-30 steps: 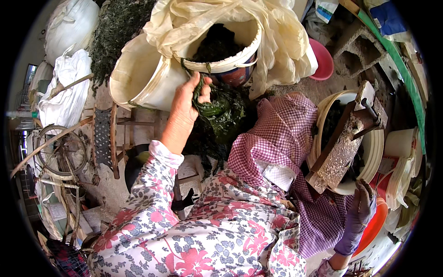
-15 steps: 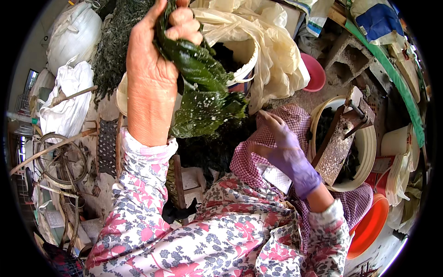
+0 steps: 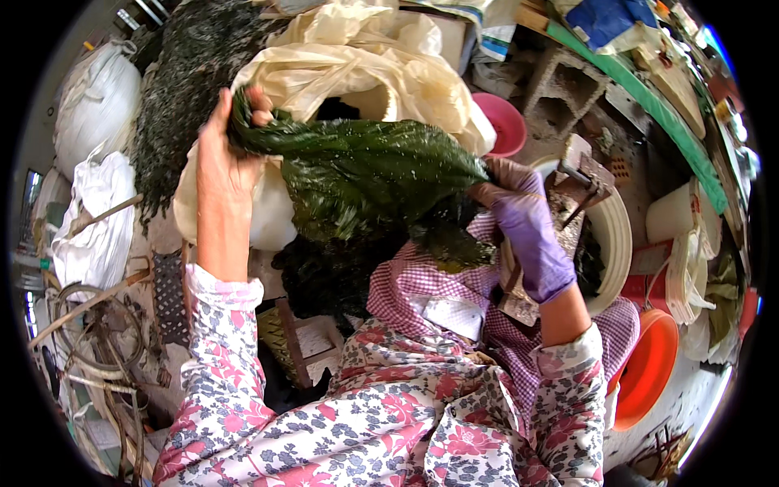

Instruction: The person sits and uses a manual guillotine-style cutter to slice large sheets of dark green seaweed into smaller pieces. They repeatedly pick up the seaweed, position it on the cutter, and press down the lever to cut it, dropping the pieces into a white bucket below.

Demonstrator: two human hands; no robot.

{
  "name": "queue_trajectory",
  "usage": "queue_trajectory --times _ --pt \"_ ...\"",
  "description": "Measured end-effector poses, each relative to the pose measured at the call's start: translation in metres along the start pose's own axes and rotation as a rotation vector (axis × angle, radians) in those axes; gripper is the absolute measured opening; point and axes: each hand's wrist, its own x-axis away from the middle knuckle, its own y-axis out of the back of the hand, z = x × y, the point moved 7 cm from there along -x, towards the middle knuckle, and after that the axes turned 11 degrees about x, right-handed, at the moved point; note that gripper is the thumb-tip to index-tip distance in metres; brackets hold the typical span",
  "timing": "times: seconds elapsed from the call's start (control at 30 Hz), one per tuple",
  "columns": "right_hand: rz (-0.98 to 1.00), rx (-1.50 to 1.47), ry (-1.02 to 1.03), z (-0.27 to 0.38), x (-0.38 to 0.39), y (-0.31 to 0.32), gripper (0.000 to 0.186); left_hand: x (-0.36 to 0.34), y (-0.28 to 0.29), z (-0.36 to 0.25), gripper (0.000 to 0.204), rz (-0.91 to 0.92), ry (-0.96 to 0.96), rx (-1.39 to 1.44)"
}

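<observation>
A wide, wet, dark green seaweed frond (image 3: 373, 166), dotted with white grains, stretches between my two hands. My bare left hand (image 3: 229, 146) is closed round its bunched end. At the other end my right hand (image 3: 523, 215), in a purple glove, pinches the frond's edge. Below the frond lies a dark heap of seaweed (image 3: 324, 276) in front of my lap. Beside my right hand, a wooden block with a metal rod (image 3: 578, 187) rests across a cream bucket (image 3: 621, 243) with dark pieces inside.
A bin lined with a pale yellow plastic bag (image 3: 438, 73) stands ahead. Right of it are a pink bowl (image 3: 501, 122) and a concrete block (image 3: 560, 89). An orange bucket (image 3: 653, 369) sits at the lower right. White sacks (image 3: 97, 105) and a bicycle wheel (image 3: 97, 325) are at the left.
My left hand has come lower and to the left with the seaweed. My right hand, open before, has risen and taken hold of the other end, spreading the frond sideways.
</observation>
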Motion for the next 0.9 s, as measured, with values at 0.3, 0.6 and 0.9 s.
queue_trajectory --times 0.3,0.6,0.9 --pt "-0.012 -0.197 -0.347 0.045 0.02 0.027 0.02 0.014 0.086 0.09 0.057 -0.442 0.406 -0.895" --pt "0.101 -0.36 -0.657 -0.007 0.024 0.009 0.025 0.133 -0.099 0.159 0.084 0.931 -0.471 -1.383" --pt "0.038 -0.49 -0.57 -0.033 0.023 0.007 0.035 0.081 -0.069 0.166 0.025 0.783 -0.621 -1.289"
